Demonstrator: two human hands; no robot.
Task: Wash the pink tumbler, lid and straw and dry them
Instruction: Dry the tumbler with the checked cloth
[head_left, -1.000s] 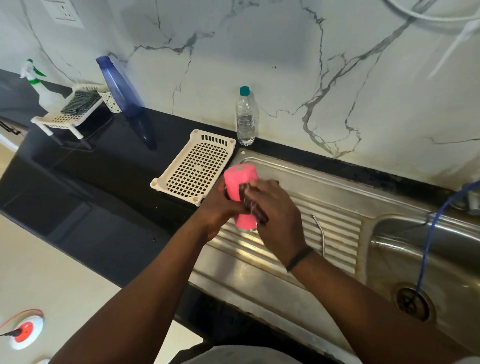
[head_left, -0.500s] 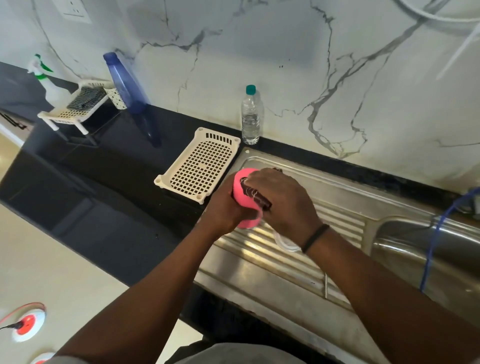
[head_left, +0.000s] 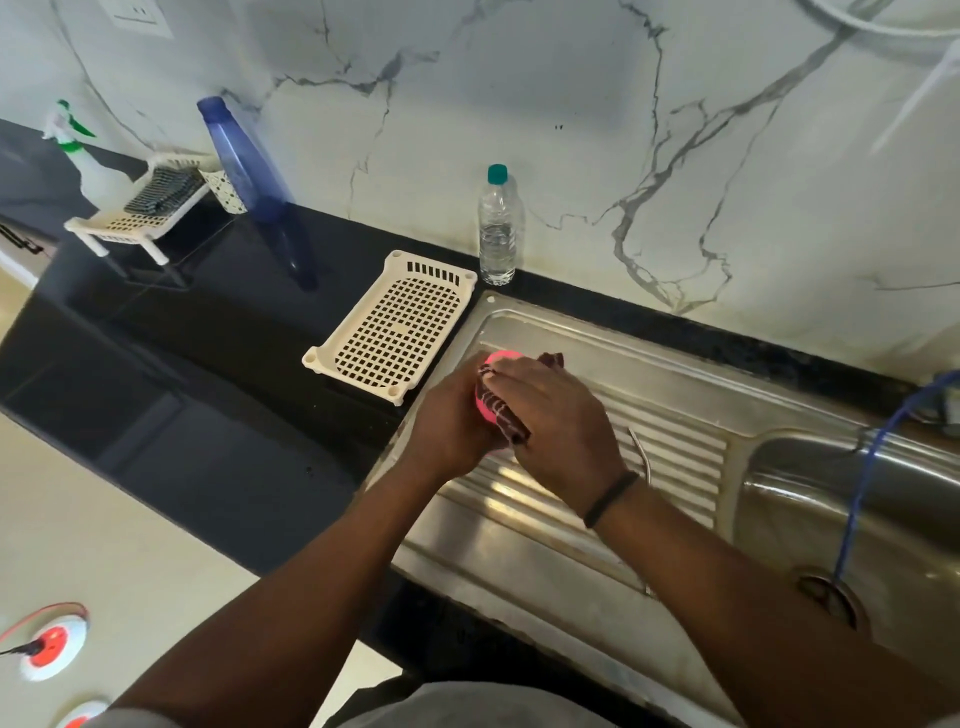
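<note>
The pink tumbler (head_left: 491, 384) shows only in part: a bright pink rounded end and a strip of its side, the rest hidden by both hands and by a dark maroon striped cloth (head_left: 506, 415) laid over it. It is held above the ribbed stainless-steel drainboard (head_left: 670, 457), near the board's left edge and just beside the cream perforated tray (head_left: 395, 332) on the black countertop (head_left: 218, 322).

The left hand (head_left: 449, 426) cups the tumbler from the left, its fingers curled around the far side and out of sight; the pink end pokes out just above them. The right hand (head_left: 558, 421) lies over the top and right side, its fingers close together and pressing the cloth flat against the pink wall. A corner of the cloth sticks out past the right fingertips at the tumbler's upper end.

A thin metal straw (head_left: 640, 449) lies on the drainboard ridges just right of the right wrist, apart from the tumbler. The sink basin (head_left: 883, 499) is farther right, with a blue hose (head_left: 862, 483) hanging into it. A clear water bottle (head_left: 497, 228) stands against the marble wall behind the tray.
</note>
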